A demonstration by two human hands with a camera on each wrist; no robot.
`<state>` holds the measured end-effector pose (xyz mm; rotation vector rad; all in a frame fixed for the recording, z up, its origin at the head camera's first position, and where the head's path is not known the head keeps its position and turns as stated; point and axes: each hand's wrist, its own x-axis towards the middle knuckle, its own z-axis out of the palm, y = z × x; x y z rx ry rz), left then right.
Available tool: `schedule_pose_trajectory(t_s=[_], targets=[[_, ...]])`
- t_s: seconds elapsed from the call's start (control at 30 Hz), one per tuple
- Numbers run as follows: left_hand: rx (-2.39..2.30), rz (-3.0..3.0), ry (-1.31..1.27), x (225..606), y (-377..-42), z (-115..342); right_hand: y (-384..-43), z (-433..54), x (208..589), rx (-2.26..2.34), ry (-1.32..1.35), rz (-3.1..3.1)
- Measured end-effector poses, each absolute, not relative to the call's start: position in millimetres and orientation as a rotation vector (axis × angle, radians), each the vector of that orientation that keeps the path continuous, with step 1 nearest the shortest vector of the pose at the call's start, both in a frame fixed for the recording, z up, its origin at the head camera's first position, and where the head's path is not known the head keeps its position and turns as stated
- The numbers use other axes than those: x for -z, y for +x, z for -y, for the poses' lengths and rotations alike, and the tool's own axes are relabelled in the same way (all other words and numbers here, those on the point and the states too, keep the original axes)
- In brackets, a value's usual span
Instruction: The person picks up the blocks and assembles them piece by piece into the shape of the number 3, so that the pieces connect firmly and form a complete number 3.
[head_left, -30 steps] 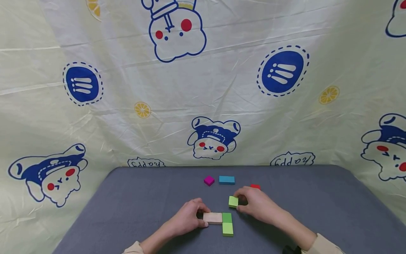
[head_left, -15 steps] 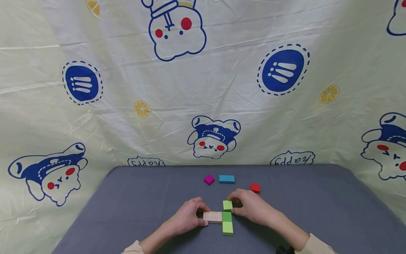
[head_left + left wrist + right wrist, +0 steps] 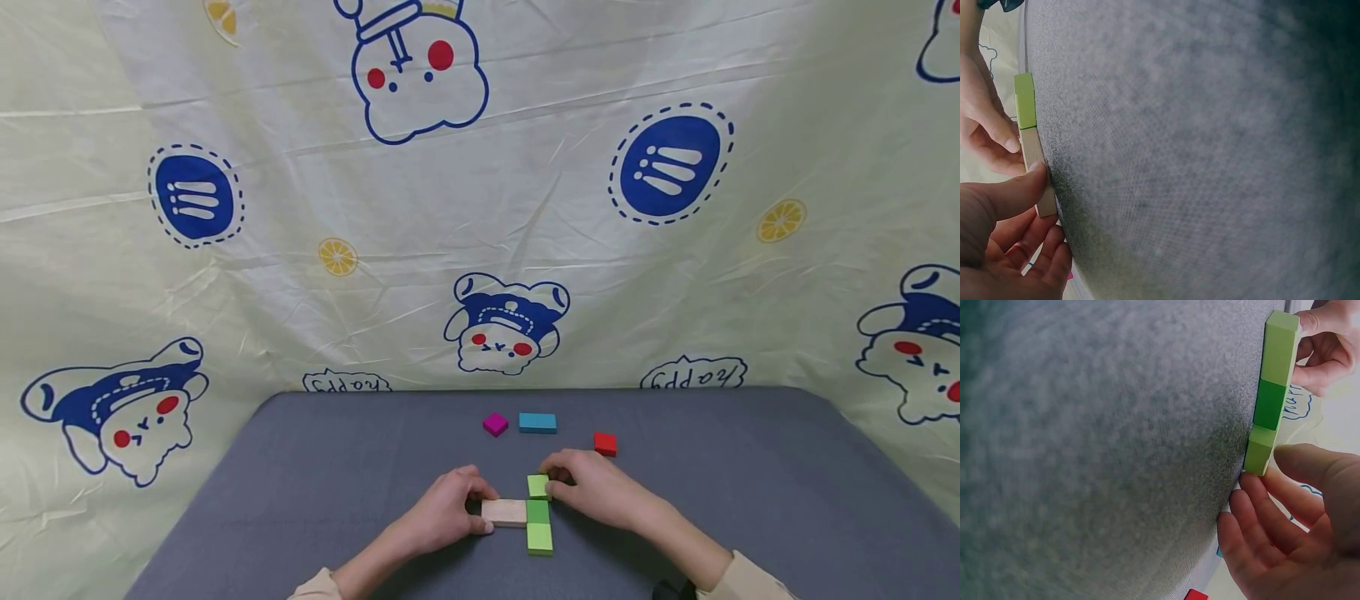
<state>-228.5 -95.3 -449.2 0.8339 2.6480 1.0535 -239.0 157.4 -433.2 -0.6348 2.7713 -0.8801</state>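
A plain wooden block (image 3: 508, 513) lies flat on the grey table, pinched between the thumb and fingers of my left hand (image 3: 444, 517). Against its right end stands a green block (image 3: 537, 511), and a light green block (image 3: 539, 540) adjoins that on the near side. My right hand (image 3: 600, 487) holds a second light green block (image 3: 537, 485) at the far side of the green one, with fingers at its far end and the thumb by its right side. In the right wrist view this second light green block (image 3: 1259, 450) lines up with the other two in a row.
Farther back on the table lie a magenta block (image 3: 495, 424), a blue block (image 3: 537, 423) and a red block (image 3: 604, 443), the red one just beyond my right hand. A printed cloth (image 3: 525, 217) hangs behind the table's far edge.
My right hand has brought the second light green block left and nearer, up to the green block. Its thumb has shifted slightly on the block. The left hand keeps its place.
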Motion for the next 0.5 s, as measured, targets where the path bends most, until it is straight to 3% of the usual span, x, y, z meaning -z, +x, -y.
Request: schedule_pose_trajectory(t_s=[0.5], targets=[[-1.041,-2.643,0.805,450.7,-230.4,95.0,-238.2,-155.6,433.6,0.921,-0.680,-2.761]])
